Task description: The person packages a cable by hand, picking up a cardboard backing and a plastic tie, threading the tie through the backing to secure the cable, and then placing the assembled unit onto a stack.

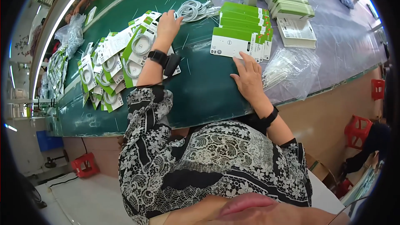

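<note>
Fingers (249,63) of the right hand (251,81) are lying loosely extended, thumb standing apart, tips meeting the lower edge of the fanned cards (230,46); no grip is showing. Left hand (167,28): fingers are bending a little, thumb apart, just beside the coiled cable (192,11); whether they are touching or pinching anything, cannot tell.

Location: the fanned cards are lying right of centre on the dark green tabletop (198,93), overlapping like stair treads. The coil is sitting near the far edge, between the left hand and the cards.

Handling (judged): cards are probably light, stiffish, slick-faced, prone to sliding and creasing; best hold is by one exposed edge, thumb against fingers. Coil is likely soft and springy; best pinched across its bundled strands.

Materials: cards are showing flat white faces with green bands, corners squared. Cable is looking smooth, pale grey, looped round. Carded cables (110,64) are heaping untidily at left. Clear bag (291,68), crinkled and glossy, is enclosing thin white strips.
</note>
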A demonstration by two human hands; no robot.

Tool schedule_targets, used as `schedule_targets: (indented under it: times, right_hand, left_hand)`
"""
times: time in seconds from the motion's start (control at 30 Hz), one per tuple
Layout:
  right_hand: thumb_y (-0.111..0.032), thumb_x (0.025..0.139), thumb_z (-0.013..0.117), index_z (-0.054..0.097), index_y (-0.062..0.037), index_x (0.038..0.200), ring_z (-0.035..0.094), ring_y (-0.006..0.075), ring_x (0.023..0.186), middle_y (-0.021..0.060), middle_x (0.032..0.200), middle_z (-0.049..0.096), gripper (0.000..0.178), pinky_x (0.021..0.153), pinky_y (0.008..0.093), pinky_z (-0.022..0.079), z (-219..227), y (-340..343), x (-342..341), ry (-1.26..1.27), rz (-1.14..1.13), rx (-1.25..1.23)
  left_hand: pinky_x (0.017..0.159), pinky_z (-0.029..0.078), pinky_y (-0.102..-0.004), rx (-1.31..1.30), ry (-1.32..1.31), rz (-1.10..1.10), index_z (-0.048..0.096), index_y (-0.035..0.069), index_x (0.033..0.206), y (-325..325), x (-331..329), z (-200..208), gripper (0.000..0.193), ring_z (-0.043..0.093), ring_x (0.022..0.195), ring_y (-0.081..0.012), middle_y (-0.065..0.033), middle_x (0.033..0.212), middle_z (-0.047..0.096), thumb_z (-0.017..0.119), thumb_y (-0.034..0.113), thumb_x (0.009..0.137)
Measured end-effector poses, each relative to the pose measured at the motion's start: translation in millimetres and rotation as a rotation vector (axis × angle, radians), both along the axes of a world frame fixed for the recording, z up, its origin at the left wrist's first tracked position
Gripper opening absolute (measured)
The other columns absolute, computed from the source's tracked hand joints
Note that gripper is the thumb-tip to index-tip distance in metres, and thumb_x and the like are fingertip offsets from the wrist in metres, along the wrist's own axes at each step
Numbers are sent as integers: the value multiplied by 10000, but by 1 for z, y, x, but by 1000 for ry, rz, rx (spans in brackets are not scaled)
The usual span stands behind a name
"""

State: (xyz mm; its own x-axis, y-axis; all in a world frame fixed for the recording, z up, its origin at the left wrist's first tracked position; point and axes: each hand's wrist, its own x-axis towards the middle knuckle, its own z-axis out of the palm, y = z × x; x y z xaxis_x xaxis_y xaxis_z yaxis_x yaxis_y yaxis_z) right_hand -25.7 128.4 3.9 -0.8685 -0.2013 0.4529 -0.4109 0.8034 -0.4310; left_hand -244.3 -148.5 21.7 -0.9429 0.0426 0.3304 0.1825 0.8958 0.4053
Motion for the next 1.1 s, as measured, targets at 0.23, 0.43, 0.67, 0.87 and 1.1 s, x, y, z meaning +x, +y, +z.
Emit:
schedule_targets:
  times: [0.23,0.43,0.67,0.87,1.1]
  right_hand:
    - [-288,795,687,423,-87,1369,284,345,1352,150,1461,323,663,1077,492,257,-18,2,-23,-95,-1,220]
    - [-293,811,675,432,-80,1359,278,351,1347,155,1460,323,636,1081,487,258,-27,5,-21,-65,-6,179]
    - [-277,843,682,452,-38,1332,586,240,975,157,1337,438,591,847,371,492,5,-13,-18,-320,36,-574]
    - [-209,911,634,570,-17,1023,553,97,650,29,867,583,230,592,257,466,-2,5,-30,-491,129,-1822]
    - [-201,939,585,582,-49,966,524,89,632,11,801,585,155,600,249,452,-3,66,29,-284,184,-2037]
  left_hand:
    - [764,533,-403,-124,-13,16,535,-17,1092,-34,-70,-59,403,651,837,-355,-206,848,644,667,236,807]
    - [588,534,-258,783,-372,109,462,9,1103,-26,-45,-30,310,687,761,-224,-138,889,634,609,99,845]
    - [557,502,-225,1005,-411,-306,449,13,1066,45,36,30,250,670,699,-178,-103,868,621,592,77,871]
    - [651,516,-266,630,-608,-584,457,14,1135,111,129,37,307,646,813,-189,-121,1024,582,607,107,884]
    - [1052,294,-528,-393,84,-493,313,104,1431,98,160,-52,702,278,1352,-359,-180,1482,252,625,377,865]
